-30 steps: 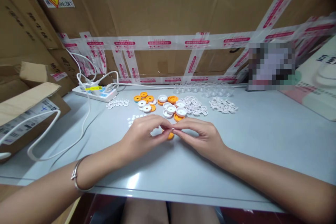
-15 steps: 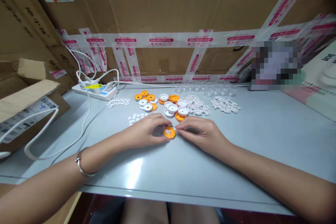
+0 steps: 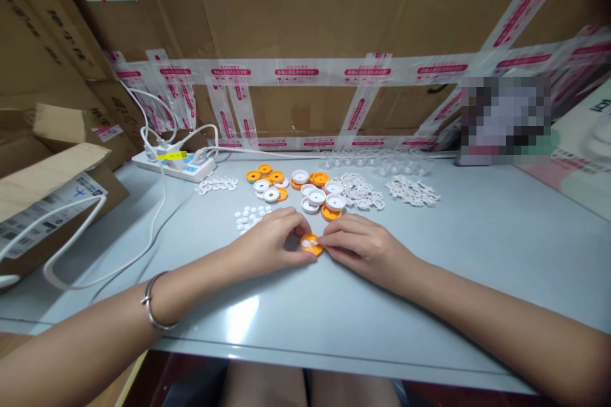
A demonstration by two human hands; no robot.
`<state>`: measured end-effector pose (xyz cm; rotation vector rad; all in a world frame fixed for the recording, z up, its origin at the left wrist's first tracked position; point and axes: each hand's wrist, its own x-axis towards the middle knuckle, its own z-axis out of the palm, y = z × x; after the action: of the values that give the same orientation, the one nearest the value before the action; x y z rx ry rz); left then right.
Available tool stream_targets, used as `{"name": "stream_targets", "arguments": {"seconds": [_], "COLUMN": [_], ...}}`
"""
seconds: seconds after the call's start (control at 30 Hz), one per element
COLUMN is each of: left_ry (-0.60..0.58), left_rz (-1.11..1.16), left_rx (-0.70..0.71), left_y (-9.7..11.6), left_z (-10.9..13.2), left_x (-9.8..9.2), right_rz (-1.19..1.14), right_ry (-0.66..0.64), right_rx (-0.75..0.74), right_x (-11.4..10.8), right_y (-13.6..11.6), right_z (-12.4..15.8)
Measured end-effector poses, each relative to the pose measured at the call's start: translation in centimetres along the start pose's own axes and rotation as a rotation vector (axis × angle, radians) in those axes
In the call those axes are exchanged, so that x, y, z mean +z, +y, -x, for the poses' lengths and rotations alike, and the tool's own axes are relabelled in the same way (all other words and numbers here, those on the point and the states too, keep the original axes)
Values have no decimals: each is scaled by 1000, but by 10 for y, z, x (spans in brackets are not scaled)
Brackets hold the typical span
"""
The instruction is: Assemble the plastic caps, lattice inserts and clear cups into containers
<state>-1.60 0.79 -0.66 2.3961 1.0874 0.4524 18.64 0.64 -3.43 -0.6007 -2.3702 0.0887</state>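
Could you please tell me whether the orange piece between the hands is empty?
Not empty: small white parts show inside the orange piece, within its rim.

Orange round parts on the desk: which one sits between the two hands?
The frontmost orange part, between the left hand and right hand, with small white pieces inside; the other orange parts lie farther back among white round parts.

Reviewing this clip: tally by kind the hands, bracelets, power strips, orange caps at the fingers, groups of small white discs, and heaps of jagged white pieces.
Left hand and right hand: 2
Bracelet: 1
Power strip: 1
Orange cap at the fingers: 1
Disc groups: 2
Jagged heaps: 2
Total: 9
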Motion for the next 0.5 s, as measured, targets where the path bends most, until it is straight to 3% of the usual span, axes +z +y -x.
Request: {"name": "stream_targets", "arguments": {"seconds": [0.5], "left_ry": [1], "left_rz": [34], "left_rx": [-12], "left_y": [-3], "left_z": [0], "left_x": [0], "right_rz": [34], "right_ry": [-106], "right_rx": [-7], "right_x": [-4], "right_y": [-3], "right_z": [1]}}
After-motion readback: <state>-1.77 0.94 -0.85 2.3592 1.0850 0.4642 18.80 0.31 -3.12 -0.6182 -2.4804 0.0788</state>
